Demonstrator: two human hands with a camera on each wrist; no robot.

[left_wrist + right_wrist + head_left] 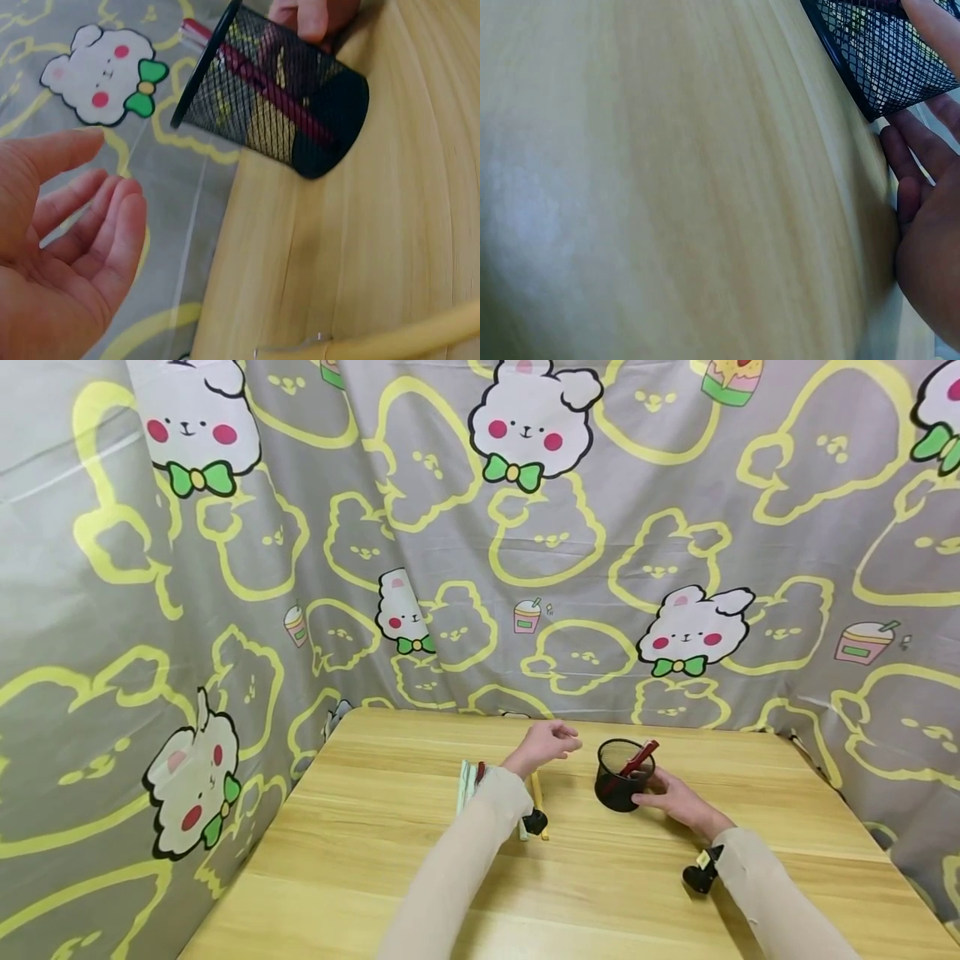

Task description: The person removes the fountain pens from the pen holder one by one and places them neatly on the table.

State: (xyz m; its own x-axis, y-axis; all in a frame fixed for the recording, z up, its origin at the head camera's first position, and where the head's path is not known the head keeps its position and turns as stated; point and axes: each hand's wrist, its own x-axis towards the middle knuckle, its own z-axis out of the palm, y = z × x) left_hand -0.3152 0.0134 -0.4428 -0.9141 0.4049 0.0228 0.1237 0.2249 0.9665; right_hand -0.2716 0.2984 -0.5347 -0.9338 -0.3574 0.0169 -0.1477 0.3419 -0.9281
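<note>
A black mesh pen cup [617,792] stands on the table with a dark red pen [637,760] leaning inside it. My right hand [677,800] holds the cup from its right side, thumb in front and fingers behind; the right wrist view catches only part of the mesh cup [892,56] and that hand [937,225]. To the left of the cup, my left hand [546,746] hovers above the table. Its fingers are relaxed and bent a little, with nothing between thumb and fingertips, as the left wrist view confirms [82,232].
Beneath and beside the left forearm lie pale green pens [465,785], a dark red pen [481,772] and a yellow pen [538,802], partly hidden by the sleeve. A patterned grey curtain [450,552] hangs behind and beside the wooden table [360,877].
</note>
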